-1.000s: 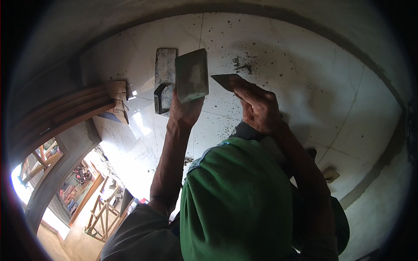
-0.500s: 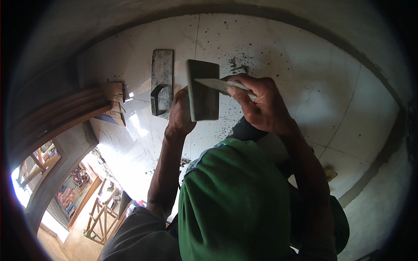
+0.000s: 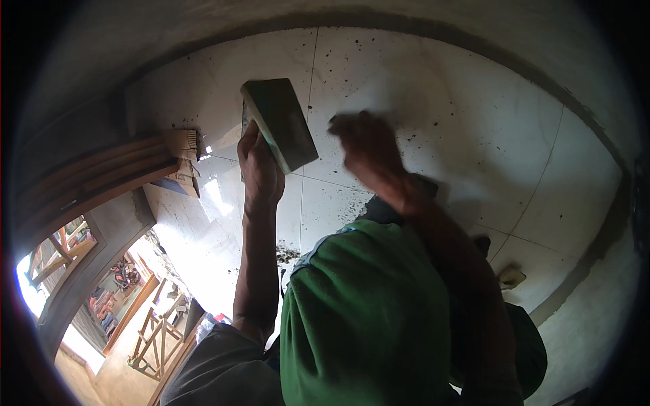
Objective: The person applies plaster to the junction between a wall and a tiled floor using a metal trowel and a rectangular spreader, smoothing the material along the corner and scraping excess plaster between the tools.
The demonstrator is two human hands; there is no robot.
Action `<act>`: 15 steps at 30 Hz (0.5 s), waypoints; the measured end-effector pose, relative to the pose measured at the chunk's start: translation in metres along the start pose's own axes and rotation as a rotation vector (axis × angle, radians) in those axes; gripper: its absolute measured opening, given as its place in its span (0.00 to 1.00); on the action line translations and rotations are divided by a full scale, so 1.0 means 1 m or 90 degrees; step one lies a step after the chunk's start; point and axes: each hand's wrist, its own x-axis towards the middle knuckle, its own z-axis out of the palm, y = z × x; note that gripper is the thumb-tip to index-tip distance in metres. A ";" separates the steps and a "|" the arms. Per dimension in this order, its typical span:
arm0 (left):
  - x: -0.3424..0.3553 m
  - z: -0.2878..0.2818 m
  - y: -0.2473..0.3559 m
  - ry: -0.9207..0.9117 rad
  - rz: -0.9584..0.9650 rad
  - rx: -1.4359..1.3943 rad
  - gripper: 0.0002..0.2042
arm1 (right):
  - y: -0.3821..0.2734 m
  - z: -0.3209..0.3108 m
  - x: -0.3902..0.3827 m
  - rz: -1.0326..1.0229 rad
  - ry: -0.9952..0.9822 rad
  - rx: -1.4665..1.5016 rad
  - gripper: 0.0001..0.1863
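Observation:
My left hand (image 3: 261, 166) is closed around the back of a rectangular grey-green hand float (image 3: 281, 125), held tilted above the floor with its broad flat face toward the right. Over the tiles to its right, my right hand (image 3: 369, 145) is curled and smeared by motion. A dark tip shows at its fingers, but what it grips cannot be made out. The steel trowel on the floor is almost wholly hidden behind the float.
Pale floor tiles (image 3: 474, 149) carry scattered dark crumbs. A curved wall bounds them, with a rough grey band along its foot. Cardboard (image 3: 183, 152) and stacked brown boards (image 3: 101, 179) lie at left, near a bright doorway. A small yellowish object (image 3: 511, 277) sits at right.
The float has moved left and tilted, covering the trowel on the floor. My right hand has left the float's face with the flat scraper and come over the debris patch, now out of sight.

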 end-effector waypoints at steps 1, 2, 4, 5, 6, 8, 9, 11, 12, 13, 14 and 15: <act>0.002 0.000 0.003 0.023 0.012 -0.017 0.18 | -0.014 0.000 0.003 0.055 -0.021 0.063 0.17; 0.003 -0.001 0.006 0.046 0.023 -0.034 0.18 | -0.011 -0.008 0.008 0.035 0.071 0.034 0.16; 0.000 -0.022 0.003 0.025 0.073 0.029 0.18 | 0.012 -0.035 0.027 0.050 0.183 -0.039 0.16; 0.001 -0.022 -0.001 0.008 0.084 0.043 0.18 | 0.032 -0.052 0.038 0.095 0.202 -0.096 0.16; -0.003 -0.030 -0.005 0.004 0.098 0.065 0.18 | 0.046 -0.060 0.053 0.093 0.216 -0.103 0.14; -0.006 -0.034 -0.012 0.018 0.085 0.102 0.18 | 0.071 -0.049 0.073 0.032 0.234 -0.147 0.13; -0.005 -0.029 -0.016 0.045 0.032 0.025 0.18 | 0.080 -0.044 0.076 -0.029 0.247 -0.191 0.13; -0.004 -0.022 -0.011 0.078 -0.006 -0.056 0.18 | 0.056 -0.039 0.070 -0.037 0.121 -0.149 0.11; -0.006 -0.019 -0.008 0.068 -0.007 -0.033 0.18 | 0.047 -0.039 0.074 -0.042 -0.011 -0.103 0.10; -0.009 -0.012 -0.006 0.054 -0.014 -0.011 0.19 | 0.043 -0.046 0.083 -0.039 -0.006 -0.114 0.10; -0.007 -0.020 -0.007 0.004 0.031 0.025 0.18 | 0.037 -0.049 0.093 -0.013 0.024 -0.086 0.10; -0.007 -0.024 -0.009 -0.009 0.030 0.024 0.18 | 0.031 -0.051 0.104 0.014 0.056 -0.058 0.10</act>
